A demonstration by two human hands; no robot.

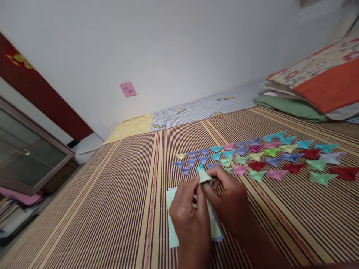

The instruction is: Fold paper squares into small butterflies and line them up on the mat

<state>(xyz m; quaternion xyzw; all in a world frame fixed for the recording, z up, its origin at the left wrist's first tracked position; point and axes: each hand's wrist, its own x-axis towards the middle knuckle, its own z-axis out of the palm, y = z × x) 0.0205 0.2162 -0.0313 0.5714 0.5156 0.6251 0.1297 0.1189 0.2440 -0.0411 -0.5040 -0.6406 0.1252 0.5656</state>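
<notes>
Between my two hands is a small pale green folded paper (204,177), pinched at its edges. My left hand (189,213) grips its left side between thumb and fingers. On its right side, my right hand (227,194) holds it with the fingers closed, some of them hidden behind the paper. Below my hands lies a stack of light green paper sheets (173,235), partly covered by them. Just beyond, rows of small folded paper boats (240,170) in many colours spread over the mat to the right.
A striped bamboo mat (126,194) covers the bed. Folded quilts and a pillow (331,82) are piled at the far right. A pink note (128,89) is stuck on the wall (179,48). At the left stands a glass-fronted cabinet (30,149).
</notes>
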